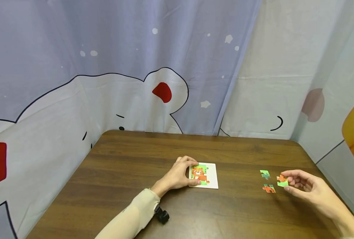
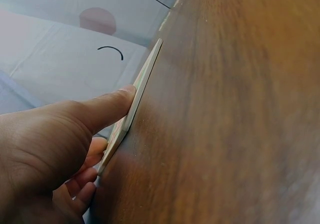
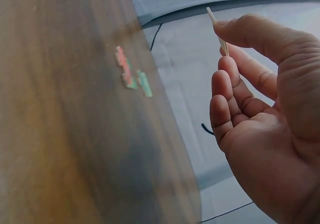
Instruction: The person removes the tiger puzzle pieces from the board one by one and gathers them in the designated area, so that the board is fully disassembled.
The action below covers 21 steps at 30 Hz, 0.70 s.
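Observation:
A square white puzzle board [image 1: 213, 176] lies on the table, its left part filled with pieces that form an orange tiger on green. My left hand [image 1: 177, 174] holds the board at its left side, thumb on the near edge and fingers at the far one. In the left wrist view the thumb presses on the thin board [image 2: 145, 79]. Off to the right, my right hand [image 1: 309, 187] pinches an orange and green puzzle piece [image 1: 281, 181] between thumb and fingertips, raised above the table. The right wrist view shows that piece [image 3: 223, 45] edge-on.
Two loose puzzle pieces lie on the wooden table [image 1: 129, 159] left of my right hand: a mostly green one [image 1: 265, 174] farther back and an orange-and-green one [image 1: 269, 189] nearer. A printed curtain [image 1: 129, 43] hangs along the table's back and sides.

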{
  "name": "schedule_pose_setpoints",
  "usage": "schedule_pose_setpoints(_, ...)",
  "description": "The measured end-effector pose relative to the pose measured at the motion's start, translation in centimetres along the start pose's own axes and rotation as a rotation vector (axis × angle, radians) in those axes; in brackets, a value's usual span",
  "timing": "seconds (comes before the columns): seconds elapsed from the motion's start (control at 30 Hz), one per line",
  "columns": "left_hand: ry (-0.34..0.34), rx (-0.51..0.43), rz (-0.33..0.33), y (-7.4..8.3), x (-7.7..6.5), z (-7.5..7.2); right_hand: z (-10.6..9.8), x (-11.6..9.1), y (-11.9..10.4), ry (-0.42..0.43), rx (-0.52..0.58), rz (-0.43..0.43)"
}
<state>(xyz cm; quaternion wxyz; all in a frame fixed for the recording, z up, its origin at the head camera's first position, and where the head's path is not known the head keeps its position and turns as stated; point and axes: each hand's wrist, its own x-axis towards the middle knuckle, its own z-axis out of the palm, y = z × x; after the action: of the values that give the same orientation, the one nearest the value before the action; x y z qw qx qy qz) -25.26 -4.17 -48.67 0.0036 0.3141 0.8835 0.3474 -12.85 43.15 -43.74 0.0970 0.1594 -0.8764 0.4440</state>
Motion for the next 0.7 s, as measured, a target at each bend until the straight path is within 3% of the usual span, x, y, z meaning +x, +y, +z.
schedule_pose_setpoints(0.4, 0.003, -0.011, 0.011, 0.1, -0.1, -0.2, 1.6, -2.2, 1.6, -0.134, 0.074, 0.075)
schedule_pose_setpoints(0.7, 0.004, 0.001, 0.022, 0.2, -0.1, -0.2, 2.3, -3.1, 2.5, -0.167, 0.075, 0.097)
